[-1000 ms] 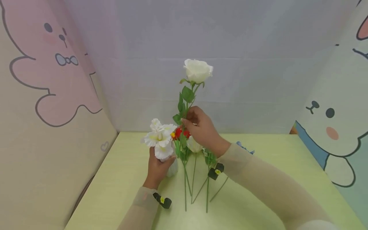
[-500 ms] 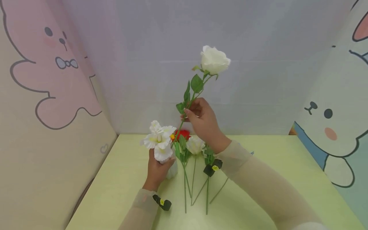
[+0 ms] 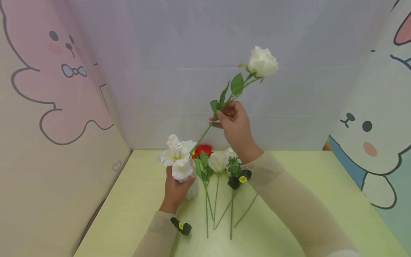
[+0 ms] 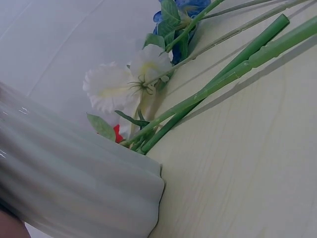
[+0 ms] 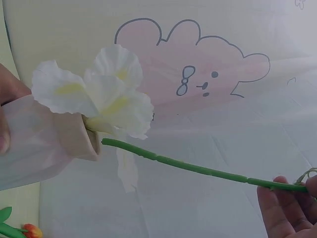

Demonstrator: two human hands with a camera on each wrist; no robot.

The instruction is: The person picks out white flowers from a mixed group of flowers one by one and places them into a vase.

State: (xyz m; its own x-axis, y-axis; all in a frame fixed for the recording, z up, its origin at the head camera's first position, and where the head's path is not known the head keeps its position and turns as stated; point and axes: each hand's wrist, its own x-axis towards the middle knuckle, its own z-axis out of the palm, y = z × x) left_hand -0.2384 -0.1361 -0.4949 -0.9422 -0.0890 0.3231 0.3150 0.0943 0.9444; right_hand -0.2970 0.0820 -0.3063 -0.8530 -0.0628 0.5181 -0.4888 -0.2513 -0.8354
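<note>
My right hand point(image 3: 237, 130) pinches the green stem of a white rose point(image 3: 262, 63), its bloom leaning up and to the right. In the right wrist view, the lower end of the rose stem point(image 5: 198, 171) is close to the vase's mouth; whether it touches the rim I cannot tell. My left hand point(image 3: 174, 190) grips the pale fluted vase point(image 3: 192, 191) around its side. A white iris-like flower point(image 3: 177, 157) with yellow centres stands in that vase, hiding its mouth in the head view. The left wrist view shows the vase's base point(image 4: 124, 198) on the table.
Right of the vase, several artificial flowers lie on the table point(image 3: 135, 200), stems toward me: a red bloom point(image 3: 203, 150), a white bloom point(image 3: 218, 162) and green leaves point(image 3: 234, 167). A blue flower point(image 4: 193, 7) shows beyond. Curtains with cartoon bears enclose the table.
My right hand has moved up and right with the rose, and the rose has tilted from nearly upright to leaning right. My left hand keeps its hold on the vase.
</note>
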